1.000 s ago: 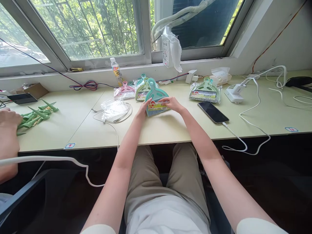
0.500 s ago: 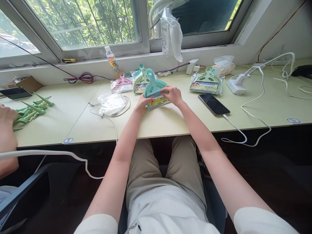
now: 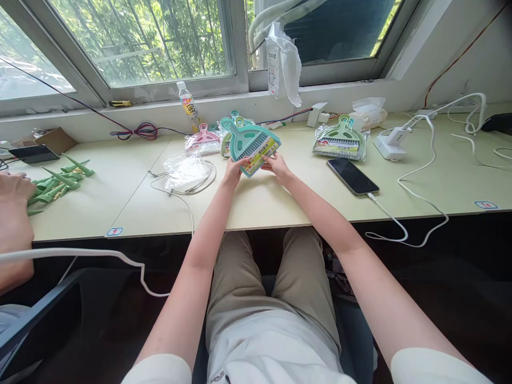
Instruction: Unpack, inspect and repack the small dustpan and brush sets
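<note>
A teal mini dustpan and brush set (image 3: 248,143) with a yellow label is tilted in front of me, its handle pointing up and to the left. My left hand (image 3: 236,168) is closed on its lower left corner. At the label's lower right edge, my right hand (image 3: 277,165) grips with thumb and fingers. Behind it stand a bagged pink set (image 3: 202,140) and a partly hidden green one. Another bagged green set (image 3: 341,140) lies to the right. A crumpled clear plastic bag (image 3: 186,172) rests on the table left of my hands.
A black phone (image 3: 352,176) on a white charging cable lies right, near a white power adapter (image 3: 391,145). A drink bottle (image 3: 188,106) stands by the window. Green folded leaf-like pieces (image 3: 60,181) lie left, beside another person's hand (image 3: 16,189). A coiled cable surrounds the plastic bag.
The dustpan set has turned so its handle leans left and its label slants upward to the right. My right hand has moved down and slightly left along its edge.
</note>
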`<state>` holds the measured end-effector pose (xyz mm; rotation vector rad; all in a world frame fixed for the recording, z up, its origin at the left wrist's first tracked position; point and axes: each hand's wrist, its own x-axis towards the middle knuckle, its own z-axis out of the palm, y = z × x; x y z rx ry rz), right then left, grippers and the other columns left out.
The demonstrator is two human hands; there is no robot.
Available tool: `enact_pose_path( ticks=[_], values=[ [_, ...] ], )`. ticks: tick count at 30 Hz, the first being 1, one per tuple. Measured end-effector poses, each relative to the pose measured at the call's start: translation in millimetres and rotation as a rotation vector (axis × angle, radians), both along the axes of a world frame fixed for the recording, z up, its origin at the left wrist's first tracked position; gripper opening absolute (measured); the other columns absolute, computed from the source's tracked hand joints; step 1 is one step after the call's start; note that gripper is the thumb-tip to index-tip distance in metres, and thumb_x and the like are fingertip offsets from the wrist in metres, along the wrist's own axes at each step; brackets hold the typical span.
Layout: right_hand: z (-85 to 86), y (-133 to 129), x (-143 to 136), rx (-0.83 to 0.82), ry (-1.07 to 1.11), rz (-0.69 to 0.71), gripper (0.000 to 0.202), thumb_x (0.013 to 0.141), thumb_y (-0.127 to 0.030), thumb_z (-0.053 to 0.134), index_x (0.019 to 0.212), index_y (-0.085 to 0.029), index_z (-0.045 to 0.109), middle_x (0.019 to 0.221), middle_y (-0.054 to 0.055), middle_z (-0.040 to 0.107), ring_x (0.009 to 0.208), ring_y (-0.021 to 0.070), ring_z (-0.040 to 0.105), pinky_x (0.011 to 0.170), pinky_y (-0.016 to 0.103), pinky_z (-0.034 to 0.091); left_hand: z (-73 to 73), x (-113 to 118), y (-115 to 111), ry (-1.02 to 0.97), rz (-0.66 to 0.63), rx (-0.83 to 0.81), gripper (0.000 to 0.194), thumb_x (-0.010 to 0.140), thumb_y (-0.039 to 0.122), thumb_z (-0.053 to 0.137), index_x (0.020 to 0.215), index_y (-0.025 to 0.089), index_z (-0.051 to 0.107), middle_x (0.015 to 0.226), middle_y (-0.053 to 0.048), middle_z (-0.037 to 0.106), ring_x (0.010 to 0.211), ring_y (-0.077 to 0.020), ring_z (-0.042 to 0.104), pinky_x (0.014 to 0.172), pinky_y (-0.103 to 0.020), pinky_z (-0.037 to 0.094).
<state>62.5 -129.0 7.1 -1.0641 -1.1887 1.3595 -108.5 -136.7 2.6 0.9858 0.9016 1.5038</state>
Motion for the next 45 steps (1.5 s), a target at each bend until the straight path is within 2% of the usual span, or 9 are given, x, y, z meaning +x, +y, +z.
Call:
enact_pose_path(
  ticks=[17, 24, 26, 29, 32, 34, 38, 41, 45],
  values=[
    [1.3, -2.2, 6.7, -0.105, 0.07, -0.092, 0.021, 0.087, -0.031, 0.079, 0.094, -0.022, 0.061, 0.084, 0.0, 0.074, 0.064, 0.0101, 0.068, 0.076, 0.026, 0.063, 3.1, 4.6, -6.9, 0.068, -0.038, -0.086, 0.05, 0.054, 0.017, 0.088, 0.1, 0.018, 0.067, 0.098, -0.006, 0.076, 0.106, -0.0298, 0.072, 0.101, -0.046, 0.055],
    [9.9, -3.9, 12.0, -0.075, 0.083, -0.154, 0.016, 0.087, -0.026, 0.079, 0.091, -0.02, 0.065, 0.081, 0.0, 0.075, 0.065, 0.0104, 0.068, 0.074, 0.025, 0.062, 10.9, 3.3, -8.6, 0.127, -0.12, -0.086, 0.044, 0.07, 0.041, 0.088, 0.103, 0.019, 0.069, 0.103, -0.01, 0.075, 0.108, -0.0312, 0.07, 0.097, -0.047, 0.056],
    [12.3, -2.8, 17.4, -0.068, 0.092, -0.173, 0.013, 0.088, -0.024, 0.076, 0.09, -0.02, 0.065, 0.082, 0.0, 0.075, 0.065, 0.0105, 0.068, 0.074, 0.025, 0.062, 18.6, 2.4, -12.3, 0.152, -0.021, -0.063, 0.038, 0.081, 0.047, 0.079, 0.107, 0.02, 0.07, 0.106, -0.011, 0.075, 0.117, -0.0338, 0.067, 0.101, -0.049, 0.054],
    [13.4, 0.4, 25.0, -0.064, 0.108, -0.217, 0.014, 0.086, -0.022, 0.077, 0.088, -0.02, 0.064, 0.082, 0.0, 0.074, 0.064, 0.0109, 0.068, 0.074, 0.027, 0.062, 30.9, -3.5, -23.3, 0.335, 0.41, 0.087, 0.035, 0.091, 0.03, 0.063, 0.125, 0.025, 0.066, 0.133, -0.011, 0.067, 0.145, -0.0339, 0.047, 0.118, -0.051, 0.041],
    [12.5, 3.0, 28.5, -0.045, 0.107, -0.242, 0.017, 0.083, -0.022, 0.08, 0.087, -0.021, 0.063, 0.083, 0.0, 0.074, 0.066, 0.0116, 0.069, 0.074, 0.028, 0.063, 37.5, -20.7, -32.6, 0.675, 0.841, 0.045, 0.069, 0.089, 0.01, 0.048, 0.155, 0.028, 0.04, 0.166, -0.009, 0.036, 0.163, -0.0271, 0.008, 0.129, -0.059, 0.016],
    [11.8, 3.2, 28.6, -0.048, 0.101, -0.247, 0.017, 0.083, -0.022, 0.079, 0.086, -0.021, 0.062, 0.083, 0.0, 0.074, 0.066, 0.0115, 0.068, 0.073, 0.027, 0.063, 35.8, -38.5, -32.9, 0.868, 0.995, -0.154, 0.083, 0.086, 0.005, 0.044, 0.163, 0.027, 0.024, 0.172, -0.011, 0.023, 0.163, -0.0275, -0.002, 0.127, -0.066, 0.005],
    [11.3, 0.9, 27.2, -0.087, 0.106, -0.244, 0.015, 0.087, -0.018, 0.075, 0.083, -0.02, 0.061, 0.082, 0.0, 0.074, 0.062, 0.0101, 0.067, 0.072, 0.025, 0.062, 20.1, -73.3, -22.3, 0.931, 0.924, -0.457, 0.057, 0.081, 0.008, 0.057, 0.137, 0.019, 0.058, 0.149, -0.025, 0.054, 0.153, -0.0423, 0.03, 0.119, -0.075, 0.01],
    [11.3, -1.0, 26.7, -0.082, 0.098, -0.238, 0.014, 0.087, -0.019, 0.076, 0.085, -0.02, 0.062, 0.083, 0.0, 0.075, 0.063, 0.0105, 0.069, 0.073, 0.025, 0.062, 7.6, -85.9, -15.4, 1.01, 0.853, -0.377, 0.035, 0.079, 0.005, 0.059, 0.108, 0.022, 0.069, 0.122, -0.019, 0.069, 0.14, -0.0395, 0.047, 0.12, -0.071, 0.014],
    [12.8, -2.1, 27.1, -0.09, 0.098, -0.252, 0.015, 0.086, -0.02, 0.078, 0.087, -0.02, 0.063, 0.081, 0.0, 0.075, 0.063, 0.0104, 0.069, 0.072, 0.024, 0.062, 2.5, -89.4, -15.1, 1.038, 0.788, -0.283, 0.031, 0.08, 0.0, 0.053, 0.097, 0.021, 0.067, 0.114, -0.017, 0.069, 0.127, -0.0339, 0.056, 0.115, -0.052, 0.033]
  ],
)
